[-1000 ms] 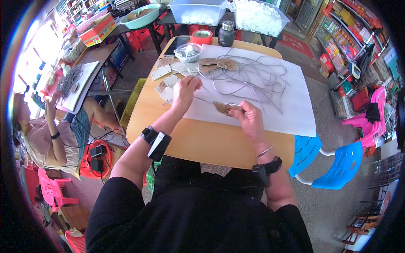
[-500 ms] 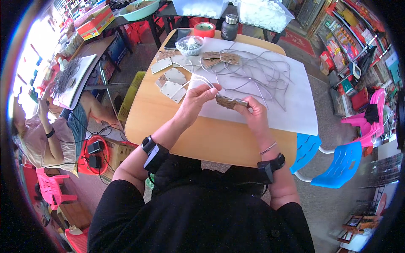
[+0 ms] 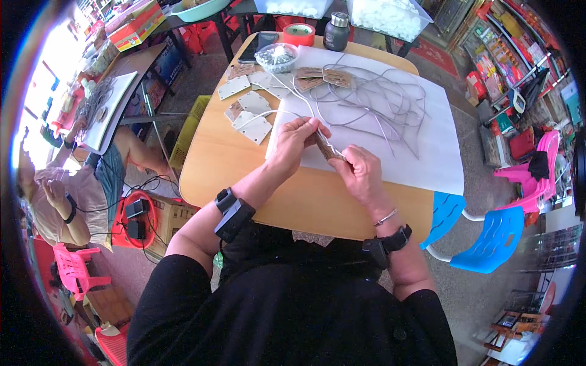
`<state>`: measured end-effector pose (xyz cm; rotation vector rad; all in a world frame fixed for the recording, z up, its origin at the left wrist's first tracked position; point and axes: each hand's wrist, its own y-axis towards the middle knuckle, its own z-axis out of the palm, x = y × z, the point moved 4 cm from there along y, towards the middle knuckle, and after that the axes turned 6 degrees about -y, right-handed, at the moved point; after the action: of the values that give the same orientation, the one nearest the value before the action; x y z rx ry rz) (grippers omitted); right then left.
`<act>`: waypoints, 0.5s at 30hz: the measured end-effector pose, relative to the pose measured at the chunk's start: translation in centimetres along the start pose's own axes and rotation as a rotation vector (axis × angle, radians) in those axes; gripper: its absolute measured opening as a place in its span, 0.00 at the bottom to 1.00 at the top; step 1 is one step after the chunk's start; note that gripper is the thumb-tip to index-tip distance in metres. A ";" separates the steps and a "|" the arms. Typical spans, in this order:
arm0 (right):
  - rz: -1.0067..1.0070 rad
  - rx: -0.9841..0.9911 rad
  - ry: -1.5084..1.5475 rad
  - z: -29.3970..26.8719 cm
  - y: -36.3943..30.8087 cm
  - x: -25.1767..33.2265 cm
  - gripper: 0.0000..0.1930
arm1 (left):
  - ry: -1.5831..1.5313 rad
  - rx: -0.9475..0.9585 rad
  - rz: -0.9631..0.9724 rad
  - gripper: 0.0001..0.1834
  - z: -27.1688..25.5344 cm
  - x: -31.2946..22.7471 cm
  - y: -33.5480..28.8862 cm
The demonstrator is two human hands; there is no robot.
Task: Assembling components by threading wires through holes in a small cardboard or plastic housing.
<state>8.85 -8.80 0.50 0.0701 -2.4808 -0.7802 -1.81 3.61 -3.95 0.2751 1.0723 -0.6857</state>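
Above the near half of the table I hold a small brown-patterned card (image 3: 325, 147) tilted nearly edge-on. My left hand (image 3: 296, 144) pinches its upper left end, where white cord (image 3: 310, 105) runs out beyond the fingers. The fingers of my right hand (image 3: 359, 173) are closed on the card's lower right end. Left of the cord lie several pale cards with small holes (image 3: 252, 127). Brown-patterned cards (image 3: 339, 77) rest farther off, beside a loose tangle of grey cord (image 3: 390, 107). A clear bowl (image 3: 276, 57) contains small pieces too tiny to make out.
A white sheet (image 3: 366, 172) covers much of the wooden table (image 3: 244, 198). At its far edge are a phone (image 3: 259, 47), a red tape roll (image 3: 299, 35) and a dark bottle (image 3: 336, 32). Another person (image 3: 76, 204) sits at the left. A blue chair (image 3: 488, 241) stands right.
The card has turned from lying roughly level to slanting down to the right. My right hand has shifted slightly lower, and the white cord now stretches upward from my left fingers.
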 end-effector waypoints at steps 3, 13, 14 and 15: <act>0.081 -0.037 0.015 -0.2 -0.3 -0.6 0.14 | -0.002 0.116 0.007 0.14 0.5 -0.2 -0.2; 0.090 -0.206 0.067 -1.6 0.3 -0.8 0.08 | 0.217 0.264 0.090 0.17 1.2 -0.2 -0.6; 0.071 -0.184 0.074 -1.4 0.2 -0.9 0.07 | 0.225 0.277 0.081 0.17 1.2 -0.1 -0.5; 0.073 -0.179 0.072 -1.2 0.1 -1.1 0.07 | 0.221 0.276 0.078 0.17 1.3 0.0 -0.4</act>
<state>10.44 -9.10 0.90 -0.0562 -2.3216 -0.9478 -1.14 2.68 -3.30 0.6392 1.1693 -0.7453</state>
